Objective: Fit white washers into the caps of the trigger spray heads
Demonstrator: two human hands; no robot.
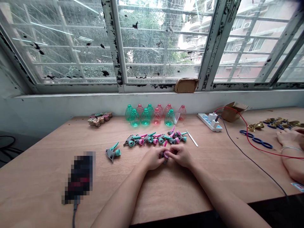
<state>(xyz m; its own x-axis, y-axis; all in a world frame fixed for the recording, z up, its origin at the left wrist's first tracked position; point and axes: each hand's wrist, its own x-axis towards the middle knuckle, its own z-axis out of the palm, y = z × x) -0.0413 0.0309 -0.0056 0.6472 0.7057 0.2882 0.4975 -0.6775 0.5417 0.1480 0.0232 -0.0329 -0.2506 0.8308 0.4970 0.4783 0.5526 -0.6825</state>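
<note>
My left hand (pixel 152 158) and my right hand (pixel 180 155) meet at the middle of the wooden table (pixel 166 196). Both are closed around one small spray head (pixel 165 154) with a grey body and a pink collar. Just beyond them lies a row of several grey spray heads (pixel 155 138) with pink or teal triggers. One teal spray head (pixel 113 152) lies apart to the left. Several small green and pink plastic bottles (pixel 154 115) stand near the wall.
A blurred dark object (pixel 79 178) with a cable lies front left. Small caps (pixel 99 119) sit back left. A white power strip (pixel 210 122) with red and black wires is at right. Another person's hand (pixel 290 138) rests by blue rings (pixel 256 139) and brass parts (pixel 275 123).
</note>
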